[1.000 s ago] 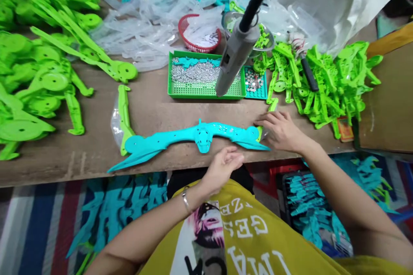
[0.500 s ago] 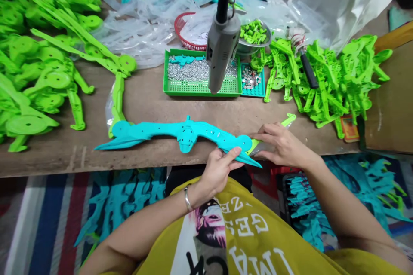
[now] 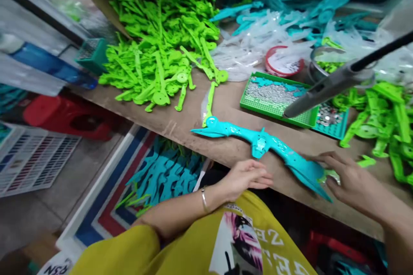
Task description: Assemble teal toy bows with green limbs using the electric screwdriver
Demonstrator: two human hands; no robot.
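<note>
We take the hub of the turquoise piece (image 3: 260, 142) as dial centre, twelve at the top of the view. At eleven we find a bare passage over the tabletop (image 3: 228, 101), bounded by the upright green arm (image 3: 210, 99) and the green tray (image 3: 274, 116). The tray blocks one o'clock; above it the grey hanging tool (image 3: 319, 91) slants in from two, obstructing overhead access. Between tray and piece we note a narrow bare strip. Toward three, the right hand (image 3: 346, 176) occupies the piece's outer end, a green heap (image 3: 383, 116) behind it. At ten, another green heap (image 3: 158, 56) closes the way. At seven the left hand (image 3: 245, 179) crowds the near edge; at five, bare tabletop remains passable.
</note>
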